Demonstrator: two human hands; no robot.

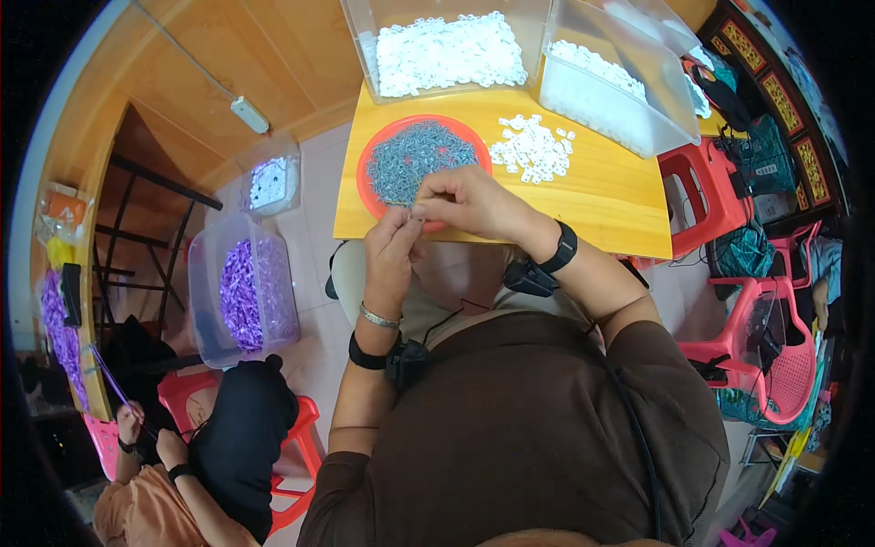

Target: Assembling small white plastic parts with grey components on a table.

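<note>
My left hand and my right hand meet at the near rim of a round red tray. Both are closed in a pinch, thumbs and forefingers almost touching. Whatever lies between the fingertips is too small or too covered to name. The tray is heaped with small grey metal pieces that look like screws or nails. To its right, a loose pile of small flat white plastic pieces is spread on the yellow wooden table.
Two clear plastic bins, one straight ahead and one at the right, hold more white pieces. A tub of purple strips stands on the floor at left. Lower left, a seated person handles a purple strip. Red chairs stand at right.
</note>
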